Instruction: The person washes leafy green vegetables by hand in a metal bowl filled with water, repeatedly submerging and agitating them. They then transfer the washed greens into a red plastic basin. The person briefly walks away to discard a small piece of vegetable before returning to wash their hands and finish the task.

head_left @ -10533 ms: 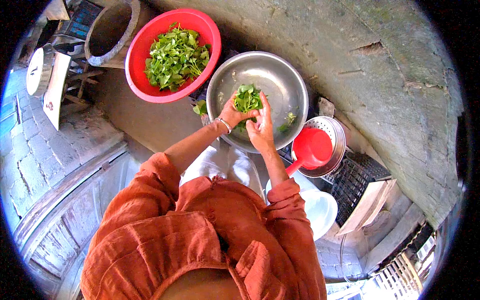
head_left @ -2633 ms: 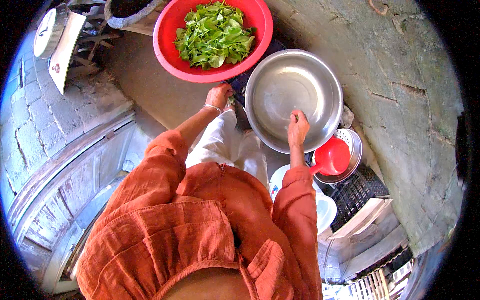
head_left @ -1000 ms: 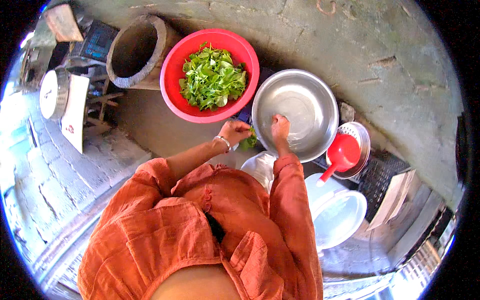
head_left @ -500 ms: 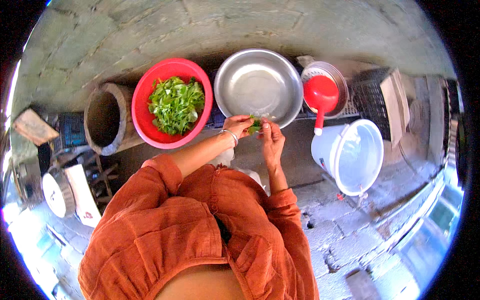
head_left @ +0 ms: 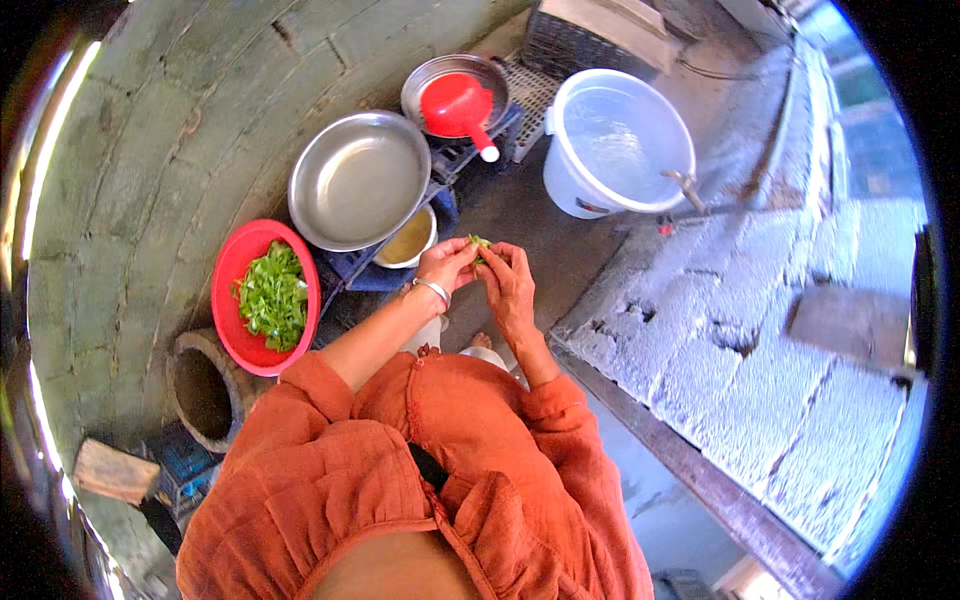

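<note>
My left hand (head_left: 449, 268), with a pale bangle at the wrist, and my right hand (head_left: 508, 287) meet in front of my body. Between their pinched fingertips is a small piece of leafy greens (head_left: 479, 241), partly hidden by the fingers. To the left, a red plastic basin (head_left: 226, 300) holds a heap of cut leafy greens (head_left: 272, 297). Beyond my hands stands a wide metal basin (head_left: 360, 185), its bottom shiny. Nearer and lower than it, a pale bowl (head_left: 408, 243) with brownish contents shows partly under the stand.
A red dipper (head_left: 455, 104) with a white-tipped handle rests across a metal pan (head_left: 412, 92). At the right stands a white bucket (head_left: 570, 165) of water, near a tap (head_left: 685, 188). A round hollow cylinder (head_left: 232, 375) sits left; a block wall (head_left: 150, 190) closes the far side.
My view has turned right, so the basins now lie further left and the bucket more central. Both hands still pinch the greens close together. The pale bowl has come into sight.
</note>
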A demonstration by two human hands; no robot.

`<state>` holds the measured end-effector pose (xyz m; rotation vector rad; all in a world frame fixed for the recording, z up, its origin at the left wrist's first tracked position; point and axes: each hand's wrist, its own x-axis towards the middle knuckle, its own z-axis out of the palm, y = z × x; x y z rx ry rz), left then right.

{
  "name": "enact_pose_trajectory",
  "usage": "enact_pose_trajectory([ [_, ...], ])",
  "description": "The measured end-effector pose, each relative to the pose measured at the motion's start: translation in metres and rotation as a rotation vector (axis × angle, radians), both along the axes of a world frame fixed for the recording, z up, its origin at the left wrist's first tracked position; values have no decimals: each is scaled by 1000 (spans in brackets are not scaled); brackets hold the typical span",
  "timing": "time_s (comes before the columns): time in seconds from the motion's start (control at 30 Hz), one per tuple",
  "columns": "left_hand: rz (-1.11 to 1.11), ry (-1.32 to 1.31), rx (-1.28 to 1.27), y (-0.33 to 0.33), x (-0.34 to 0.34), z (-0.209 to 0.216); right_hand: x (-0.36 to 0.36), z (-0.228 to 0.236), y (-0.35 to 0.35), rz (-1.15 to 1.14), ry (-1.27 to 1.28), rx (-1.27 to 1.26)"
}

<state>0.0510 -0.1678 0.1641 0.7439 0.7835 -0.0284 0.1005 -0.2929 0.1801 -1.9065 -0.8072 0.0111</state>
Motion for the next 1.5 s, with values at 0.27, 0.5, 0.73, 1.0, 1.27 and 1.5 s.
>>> enact_pose_trajectory([
  [0.27,-297,-134,170,-79,-15,26,-33,26,-85,-320,3,-31],
  [0.5,-618,-265,302,-89,-44,28,-90,21,-113,-570,442,196],
  [0.73,-763,-247,287,-115,-65,28,-145,13,-126,-763,510,352],
  [1.0,-1005,-230,338,-204,-83,23,-197,27,-201,-908,231,236],
  [1.27,-1223,-193,98,-393,-116,-8,-256,-30,-381,-1144,199,422],
  [1.5,-1436,-528,80,-603,-176,-19,-327,-41,-582,-1368,102,309],
])
